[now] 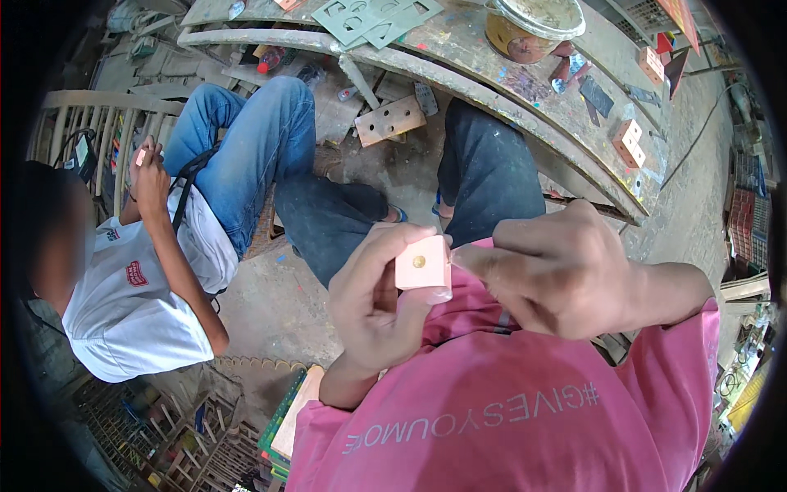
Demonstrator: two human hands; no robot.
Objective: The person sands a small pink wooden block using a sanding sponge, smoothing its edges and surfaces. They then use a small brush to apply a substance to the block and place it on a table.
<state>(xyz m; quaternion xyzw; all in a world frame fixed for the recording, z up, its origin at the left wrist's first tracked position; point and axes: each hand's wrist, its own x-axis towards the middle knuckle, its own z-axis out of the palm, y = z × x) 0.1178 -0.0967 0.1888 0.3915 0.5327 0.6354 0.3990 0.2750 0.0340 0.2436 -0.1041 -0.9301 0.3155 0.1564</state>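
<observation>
Now, workbench [525, 107]: curves past beyond your knees, paint-spattered, with a lidded pot [529, 29] standing on it.
Co-worker [139, 279]: sits well left of the workbench.
Your right hand [566, 275]: closed, fingertips touching the block's right edge.
Your left hand [381, 299]: pinching the block.
Small pink block [423, 262]: below the workbench, over your lap.

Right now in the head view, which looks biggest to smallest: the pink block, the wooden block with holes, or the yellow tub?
1. Yellow tub
2. Wooden block with holes
3. Pink block, though it is nearest the camera, so unsure.
</observation>
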